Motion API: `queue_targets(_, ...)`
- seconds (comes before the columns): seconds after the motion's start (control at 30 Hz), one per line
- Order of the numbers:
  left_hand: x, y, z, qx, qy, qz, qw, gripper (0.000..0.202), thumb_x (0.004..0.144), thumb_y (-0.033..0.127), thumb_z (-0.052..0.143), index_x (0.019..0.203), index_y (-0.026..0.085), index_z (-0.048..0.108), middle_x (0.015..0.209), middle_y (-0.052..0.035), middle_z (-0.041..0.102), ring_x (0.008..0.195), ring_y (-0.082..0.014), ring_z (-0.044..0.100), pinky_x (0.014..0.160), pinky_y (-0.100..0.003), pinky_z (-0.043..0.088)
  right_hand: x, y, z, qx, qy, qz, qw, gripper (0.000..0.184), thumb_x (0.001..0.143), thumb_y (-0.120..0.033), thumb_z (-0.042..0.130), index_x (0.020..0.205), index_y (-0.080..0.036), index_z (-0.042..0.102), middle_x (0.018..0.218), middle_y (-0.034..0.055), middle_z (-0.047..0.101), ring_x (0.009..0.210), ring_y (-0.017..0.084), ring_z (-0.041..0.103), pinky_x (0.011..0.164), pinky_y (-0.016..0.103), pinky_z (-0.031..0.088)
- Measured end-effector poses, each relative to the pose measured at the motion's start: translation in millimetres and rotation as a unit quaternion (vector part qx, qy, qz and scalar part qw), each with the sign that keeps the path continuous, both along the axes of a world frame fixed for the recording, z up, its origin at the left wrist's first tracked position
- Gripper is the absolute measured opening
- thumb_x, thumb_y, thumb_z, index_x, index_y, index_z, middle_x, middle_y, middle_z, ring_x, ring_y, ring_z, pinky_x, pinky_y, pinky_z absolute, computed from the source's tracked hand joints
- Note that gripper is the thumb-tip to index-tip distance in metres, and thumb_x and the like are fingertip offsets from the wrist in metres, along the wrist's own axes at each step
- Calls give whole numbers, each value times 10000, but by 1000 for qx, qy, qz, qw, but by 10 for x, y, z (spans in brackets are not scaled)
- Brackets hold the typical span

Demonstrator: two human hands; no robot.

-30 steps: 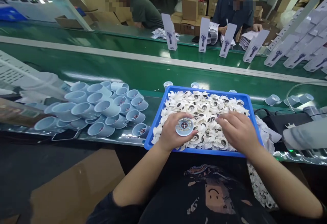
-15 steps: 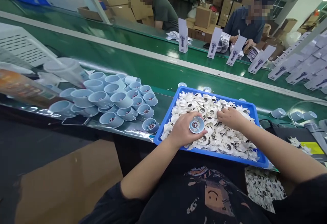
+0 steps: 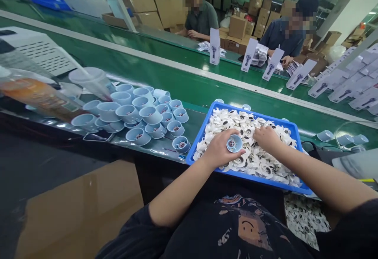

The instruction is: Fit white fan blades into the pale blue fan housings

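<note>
My left hand (image 3: 220, 148) is closed around a small pale blue round housing (image 3: 234, 143) with a motor showing in its open face. It hovers over the near left part of a blue tray (image 3: 203, 133) heaped with white fan blades (image 3: 265, 164). My right hand (image 3: 265, 137) rests on the heap just right of the housing, fingers curled into the blades; what they pinch is hidden.
A pile of the same blue housings (image 3: 141, 113) lies left of the tray. A green conveyor belt (image 3: 177, 81) runs behind, with upright white product boxes (image 3: 214, 47). Two people sit across it. A cardboard box (image 3: 79, 207) stands at lower left. A phone (image 3: 96, 136) lies near the housings.
The view has swung so the tray sits further right and smaller. My right hand drew in close to the housing in my left hand, its fingers curling from flat to closed.
</note>
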State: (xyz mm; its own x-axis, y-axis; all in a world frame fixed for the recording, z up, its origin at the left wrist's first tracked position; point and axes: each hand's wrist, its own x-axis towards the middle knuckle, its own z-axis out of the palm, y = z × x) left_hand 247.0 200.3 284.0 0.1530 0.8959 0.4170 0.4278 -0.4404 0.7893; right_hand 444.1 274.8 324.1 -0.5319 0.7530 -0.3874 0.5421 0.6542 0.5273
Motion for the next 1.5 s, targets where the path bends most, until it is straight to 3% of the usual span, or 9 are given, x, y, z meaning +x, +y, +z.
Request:
queue_targets(0.33, 3, -34, -101, 36, -118, 37, 992, 578, 726, 219, 668, 1234, 206, 394, 1227, -134, 559, 1133, -268, 600, 978, -444, 498, 92, 107, 173, -4, 203, -53, 978, 130, 909, -208, 673, 960, -108, 609, 999, 70, 579, 939, 211, 562, 860, 376, 478)
queue_targets(0.57, -173, -323, 7, 4, -25, -12, 1000, 614, 707, 412, 809, 1241, 236, 563, 1242, -110, 655, 1160, -313, 602, 1017, -488, 474, 208, -479, 214, -161, 533, -27, 831, 219, 982, -252, 376, 1174, -162, 428, 934, 69, 618, 753, 155, 613, 623, 251, 513)
queue_targets(0.7, -179, -396, 112, 41, 52, -42, 997, 580, 761, 391, 777, 1281, 244, 566, 1263, -94, 672, 1159, -292, 623, 1030, -469, 467, 74, -814, 220, -199, 627, 2, 753, 214, 984, -282, 446, 1173, -195, 497, 956, 66, 623, 791, 173, 618, 666, 288, 518)
queue_targets(0.93, -58, -475, 132, 205, 128, 12, 970, 345, 885, 219, 574, 1220, 139, 578, 1086, -121, 729, 1021, -253, 685, 940, -412, 525, -210, -961, 216, -105, 589, 31, 801, 166, 801, -29, 711, 863, -181, 686, 837, 23, 508, 761, 181, 520, 665, 299, 413)
queue_targets(1.07, 15, -516, 68, 221, 137, 50, 964, 358, 892, 171, 525, 1247, 135, 555, 1077, -116, 727, 1027, -238, 681, 939, -400, 527, -263, -916, 63, -114, 617, 25, 779, 221, 742, 35, 749, 807, -168, 691, 787, 0, 461, 724, 153, 505, 630, 259, 399)
queue_targets(1.17, -29, -510, 101, 200, 135, 8, 970, 397, 920, 286, 574, 1292, 155, 525, 1108, -100, 726, 1039, -221, 678, 977, -393, 517, -168, -917, 61, -125, 643, 30, 755, 161, 867, -63, 691, 961, -190, 720, 803, 2, 459, 711, 132, 509, 627, 237, 422)
queue_targets(1.3, -352, -215, 328, 114, 198, -13, 973, 630, 771, 582, 727, 1272, 227, 587, 1305, -110, 619, 1210, -301, 573, 1050, -491, 465, 220, -1000, 180, -137, 692, 39, 707, 192, 1036, -289, 530, 1106, -281, 709, 834, 7, 491, 740, 116, 528, 639, 203, 447)
queue_targets(1.4, -703, 372, 488, -15, 243, 138, 960, 591, 773, 529, 749, 1266, 235, 607, 1279, -108, 578, 1184, -295, 570, 1016, -448, 486, 510, -1095, 164, -97, 724, -9, 682, 200, 1045, -351, 529, 1157, -320, 691, 846, 2, 541, 749, 108, 563, 648, 181, 475)
queue_targets(1.5, -952, 1108, 484, -160, 305, 258, 903, 625, 878, 316, 661, 1431, 166, 413, 1401, -135, 506, 1276, -252, 519, 1064, -349, 437, 586, -1174, 17, -102, 739, -31, 665, 178, 1030, -335, 554, 1143, -325, 691, 822, -8, 564, 722, 102, 583, 620, 163, 487)
